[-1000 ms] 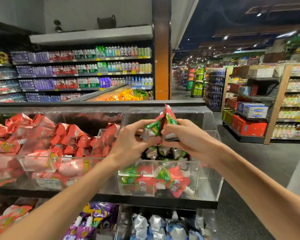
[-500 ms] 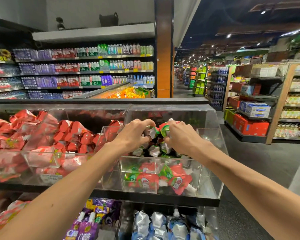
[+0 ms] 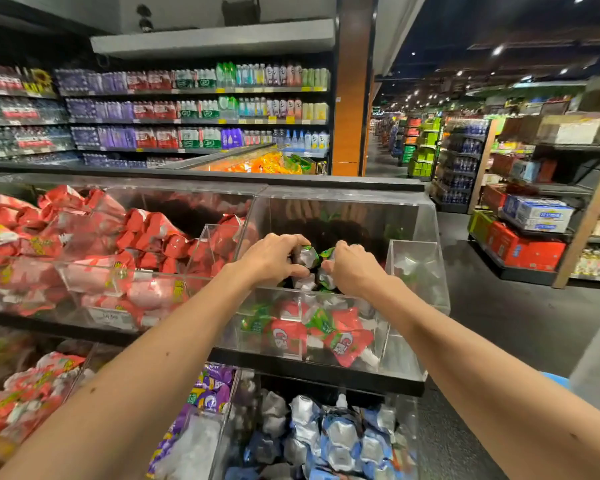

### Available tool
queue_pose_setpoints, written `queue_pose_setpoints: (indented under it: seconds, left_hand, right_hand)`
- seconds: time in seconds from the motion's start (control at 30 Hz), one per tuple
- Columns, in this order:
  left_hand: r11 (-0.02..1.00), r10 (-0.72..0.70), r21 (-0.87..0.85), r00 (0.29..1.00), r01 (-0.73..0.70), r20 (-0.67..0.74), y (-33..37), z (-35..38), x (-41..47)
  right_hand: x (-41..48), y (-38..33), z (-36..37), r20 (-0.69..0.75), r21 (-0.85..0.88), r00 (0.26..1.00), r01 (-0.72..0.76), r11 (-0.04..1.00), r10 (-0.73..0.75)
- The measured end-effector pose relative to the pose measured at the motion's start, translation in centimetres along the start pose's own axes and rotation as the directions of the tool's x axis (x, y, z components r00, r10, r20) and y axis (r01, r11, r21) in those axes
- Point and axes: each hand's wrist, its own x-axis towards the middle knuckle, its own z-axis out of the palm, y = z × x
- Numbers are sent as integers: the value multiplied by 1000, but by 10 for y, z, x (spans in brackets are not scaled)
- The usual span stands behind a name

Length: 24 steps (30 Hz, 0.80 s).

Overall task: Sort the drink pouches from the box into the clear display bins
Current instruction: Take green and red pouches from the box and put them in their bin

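Both my hands reach into a clear display bin (image 3: 418,271) on the upper shelf. My left hand (image 3: 272,259) curls its fingers round a silver and green drink pouch (image 3: 305,257). Beside it, my right hand (image 3: 352,268) grips another green and silver pouch (image 3: 326,277) just above the heap inside the bin. Several red and green pouches (image 3: 340,336) lie against the bin's front wall. The box is not in view.
To the left stands a clear bin of red pouches (image 3: 146,237). Lower bins hold purple pouches (image 3: 210,393) and blue and silver pouches (image 3: 340,434). An aisle with a dark floor (image 3: 520,317) and stocked shelves (image 3: 534,216) runs on the right.
My hands have gone down from above the bin into it, carrying the green and red pouches with them. The pouches now sit low among the heap.
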Motion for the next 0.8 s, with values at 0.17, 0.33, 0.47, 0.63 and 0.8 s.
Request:
queue_pose_setpoints:
  seconds: [0.17,0.33,0.47,0.63,0.8]
  left_hand:
    - [997,-30,-76,997,25,-73,3,-11,-16]
    - [957,36,-252,925,-140,-377,25,-20,-60]
    - [849,195,-380,887,-367,-419,73,4,-103]
    - [658,585,-450,786,-604,-200,175,114,-136]
    - [540,763,-616,643,-573,71,303,240,-181]
  right_hand:
    - [-17,-4,-15,-53,12,997,57,998,-56]
    - [-100,-1,-38,-440,126,888,210,970,-135]
    - [-199,36,-23,-658,283,752,198,938,41]
    - [-326,132,40,-574,450,654,-251,857,493]
    - [-465,219,86,-425,512,402,-632,581,811]
